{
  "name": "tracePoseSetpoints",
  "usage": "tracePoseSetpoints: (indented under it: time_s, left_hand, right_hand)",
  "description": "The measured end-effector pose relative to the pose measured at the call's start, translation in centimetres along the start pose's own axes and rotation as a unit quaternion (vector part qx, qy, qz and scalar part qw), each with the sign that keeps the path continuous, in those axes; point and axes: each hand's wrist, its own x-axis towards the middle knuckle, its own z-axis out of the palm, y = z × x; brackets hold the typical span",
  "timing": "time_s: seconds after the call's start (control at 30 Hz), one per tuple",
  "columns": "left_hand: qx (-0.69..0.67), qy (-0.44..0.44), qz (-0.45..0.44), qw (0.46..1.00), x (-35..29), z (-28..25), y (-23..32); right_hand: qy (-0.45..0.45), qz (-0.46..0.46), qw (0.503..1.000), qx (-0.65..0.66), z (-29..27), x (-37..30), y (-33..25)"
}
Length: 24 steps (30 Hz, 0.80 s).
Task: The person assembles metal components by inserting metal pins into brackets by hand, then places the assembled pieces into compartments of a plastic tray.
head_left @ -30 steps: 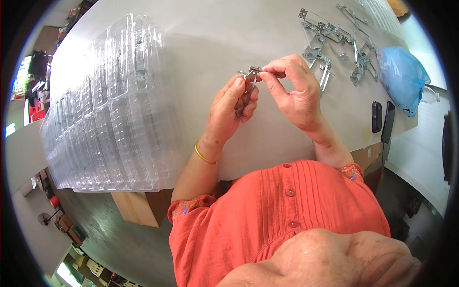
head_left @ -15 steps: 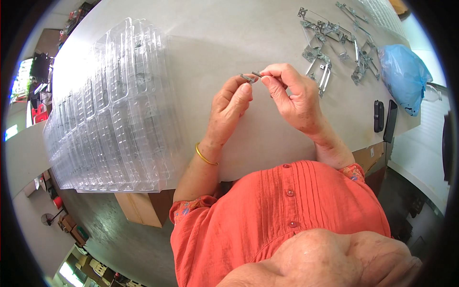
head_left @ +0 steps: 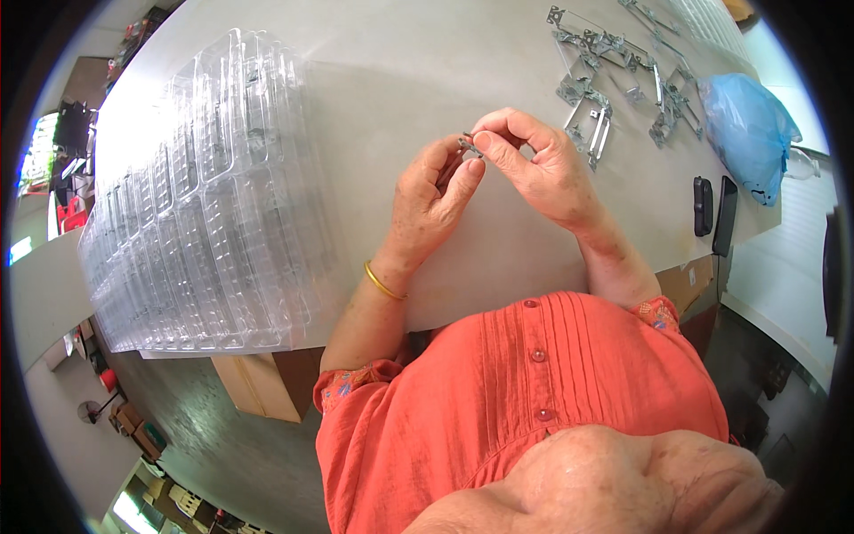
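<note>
My left hand (head_left: pixel 429 198), with a gold bangle at its wrist, pinches a small grey metal part (head_left: pixel 469 144) between thumb and fingers. My right hand (head_left: pixel 544 169) meets it at the far side, its thumb and index finger closed at the part's upper end. What the right fingertips grip is mostly covered by them. Both hands are above the pale table (head_left: pixel 400 98). Off to the right, beyond my right hand, lies a loose group of similar silvery metal brackets and linkages (head_left: pixel 583 89).
Stacked clear plastic trays (head_left: pixel 200 222) with long compartments fill the table's left side. A blue plastic bag (head_left: pixel 752 133) sits at the right edge, with a black case (head_left: pixel 703 206) and a flat black object (head_left: pixel 726 218) nearer me. Cardboard boxes (head_left: pixel 258 384) stand below the table's edge.
Both hands have come closer together. The thin dark piece that stuck out of my right fingertips now meets the left hand's part and is largely hidden. The view has shifted slightly.
</note>
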Motion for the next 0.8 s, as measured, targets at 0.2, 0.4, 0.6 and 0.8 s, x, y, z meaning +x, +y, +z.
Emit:
tracePoseSetpoints:
  time_s: [0.2,0.4,0.6,0.8]
  left_hand:
    - [0.149,-0.049,0.040,0.987,0.1,-0.2,0.1]
    - [-0.168,-0.063,-0.145,0.973,0.2,-1.2,1.2]
    - [-0.313,-0.032,-0.164,0.935,0.6,-1.5,0.9]
    - [-0.291,-0.038,-0.134,0.947,0.6,-1.7,0.6]
  right_hand:
    - [0.072,-0.082,0.994,-0.015,0.0,0.2,1.2]
    - [0.118,-0.035,0.982,0.142,-0.7,0.3,0.0]
    - [0.066,-0.007,0.997,0.045,0.3,-0.1,0.2]
    - [0.057,-0.025,0.998,-0.032,0.5,-0.1,0.3]
